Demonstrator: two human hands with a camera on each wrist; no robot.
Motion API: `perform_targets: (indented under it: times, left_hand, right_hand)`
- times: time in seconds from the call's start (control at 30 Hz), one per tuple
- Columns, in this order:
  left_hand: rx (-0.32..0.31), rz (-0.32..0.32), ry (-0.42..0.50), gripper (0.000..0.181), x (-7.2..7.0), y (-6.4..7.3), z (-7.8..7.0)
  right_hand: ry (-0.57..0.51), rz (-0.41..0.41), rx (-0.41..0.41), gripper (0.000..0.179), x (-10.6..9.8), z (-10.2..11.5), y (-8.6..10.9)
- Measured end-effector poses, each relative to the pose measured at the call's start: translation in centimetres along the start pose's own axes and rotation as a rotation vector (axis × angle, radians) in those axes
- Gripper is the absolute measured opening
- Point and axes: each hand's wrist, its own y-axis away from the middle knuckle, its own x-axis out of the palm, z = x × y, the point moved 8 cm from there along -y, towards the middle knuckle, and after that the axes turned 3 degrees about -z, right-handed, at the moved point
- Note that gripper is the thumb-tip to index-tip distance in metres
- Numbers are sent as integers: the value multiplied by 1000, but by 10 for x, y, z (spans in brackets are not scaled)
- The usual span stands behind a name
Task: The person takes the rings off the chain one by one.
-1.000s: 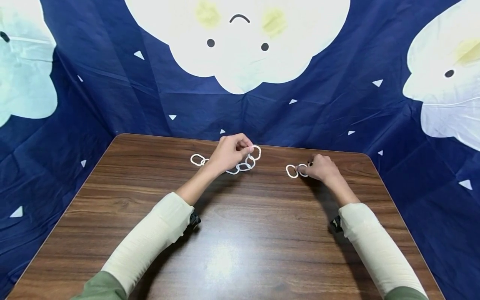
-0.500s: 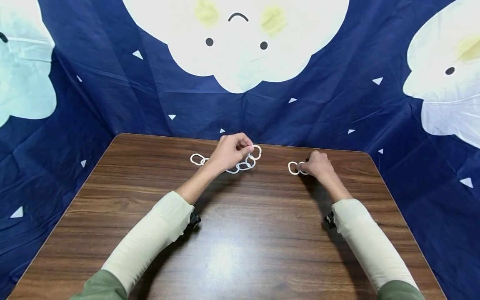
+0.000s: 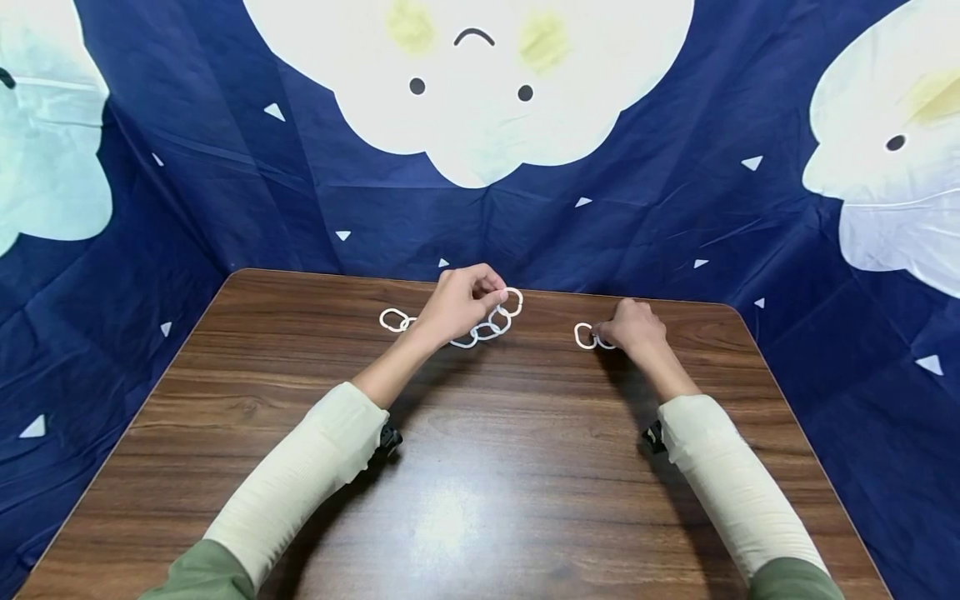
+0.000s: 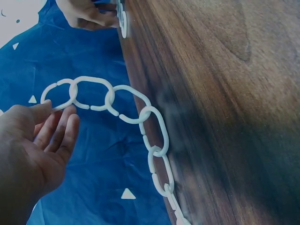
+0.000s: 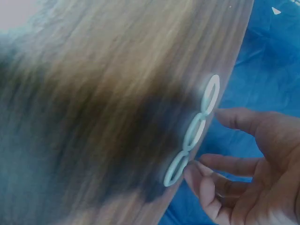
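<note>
My left hand point(image 3: 461, 302) pinches the end link of a long white plastic chain point(image 4: 146, 111) between thumb and fingers. From there its linked ovals, each with a small gap, curve down to the table's far edge, and the other end lies left of my forearm in the head view. At the right, my right hand point(image 3: 636, 327) is over a short white chain point(image 5: 187, 149) of three links lying along the same edge. In the right wrist view its thumb is by the top link and its spread fingertips are right at the lowest one.
The brown wooden table point(image 3: 480, 467) ends in a rounded edge just beyond both hands. A dark blue cloth point(image 3: 637, 242) with white clouds and small triangles hangs behind and at both sides.
My right hand has shifted slightly left and toward the far edge, and its short chain has straightened and turned a little. The left hand and long chain stay in place.
</note>
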Motion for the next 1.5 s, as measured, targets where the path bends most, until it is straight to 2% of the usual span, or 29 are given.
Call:
perform_targets:
  times: [0.1,0.27,0.43,0.53,0.63,0.8,0.97,1.2,1.5]
  left_hand:
    - [3,-2,5,8,0,0,-1]
    - [-7,-7,2,8,-2,0,0]
    - [-11,-5,4,8,-2,-1,1]
    - [-5,-8,9,7,-1,-1,0]
    - [0,-11,10,6,-1,-2,-1]
    - [-1,-10,5,6,-1,-2,-1]
    - [4,-13,17,7,-2,-1,-1]
    - [6,-33,30,7,-3,-2,-3]
    - [4,-36,33,8,-1,-3,-2]
  right_hand:
    - [-28,2,-51,46,-4,10,1]
    - [-153,43,-190,50,-10,37,5]
    - [-268,-7,-342,39,-24,70,13]
    - [-309,-33,-440,31,-31,90,18]
    - [-338,-45,-502,24,-37,106,24]
    - [-409,-45,-543,19,-45,123,31]
    - [-503,25,-573,22,-45,133,32]
    - [-497,55,-643,21,-45,145,35]
    - [-521,72,-646,16,-43,150,37]
